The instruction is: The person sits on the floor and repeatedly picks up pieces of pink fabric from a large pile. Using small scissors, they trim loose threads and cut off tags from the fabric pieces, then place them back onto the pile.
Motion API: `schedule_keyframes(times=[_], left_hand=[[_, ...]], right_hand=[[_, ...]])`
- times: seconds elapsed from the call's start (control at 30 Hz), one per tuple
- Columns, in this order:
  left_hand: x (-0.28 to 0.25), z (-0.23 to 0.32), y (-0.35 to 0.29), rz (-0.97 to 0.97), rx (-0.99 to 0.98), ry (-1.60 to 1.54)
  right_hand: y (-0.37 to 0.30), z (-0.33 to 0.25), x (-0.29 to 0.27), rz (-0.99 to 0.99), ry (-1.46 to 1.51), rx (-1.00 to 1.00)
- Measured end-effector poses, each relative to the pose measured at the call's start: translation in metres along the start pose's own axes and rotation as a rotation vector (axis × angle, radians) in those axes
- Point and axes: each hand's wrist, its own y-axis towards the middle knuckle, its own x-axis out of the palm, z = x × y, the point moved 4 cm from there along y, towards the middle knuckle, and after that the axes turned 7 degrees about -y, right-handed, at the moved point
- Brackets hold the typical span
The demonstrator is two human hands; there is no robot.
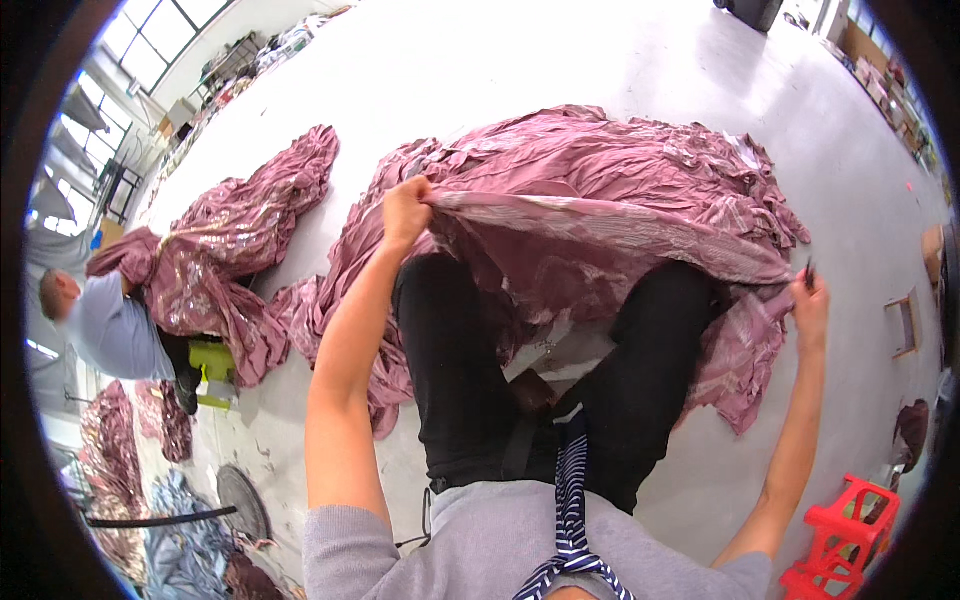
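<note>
A large dusty-pink patterned fabric (560,160) lies heaped in folds on the floor in front of me and partly over my knees. My left hand (407,212) is closed on its edge, above my left knee. Out to the right, my right hand (810,305) grips the other end of that edge, and the strip between my hands is pulled nearly straight. A small dark pointed thing (809,270) sticks up from my right hand, too small to name. The fabric's underside shows between my knees.
To the left another person (110,325) sits handling a similar pink fabric (240,225). A red plastic stool (845,535) stands at the lower right. Blue cloth (185,525), other fabric piles and a round grey mesh object (244,503) lie at the lower left.
</note>
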Motion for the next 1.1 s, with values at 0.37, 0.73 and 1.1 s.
schedule_keyframes(times=[0.37, 0.73, 1.1], left_hand=[[-0.001, -0.059, -0.106, 0.463, -0.296, -0.294], [-0.023, -0.056, -0.17, 0.07, -0.562, -0.342], [0.038, 0.133, -0.179, -0.338, 0.324, -0.197]], right_hand=[[-0.107, -0.192, 0.048, -0.322, 0.438, -0.052], [-0.09, -0.174, 0.185, -0.58, 0.526, -0.088], [-0.125, -0.025, 0.163, -0.234, 0.412, 0.205]])
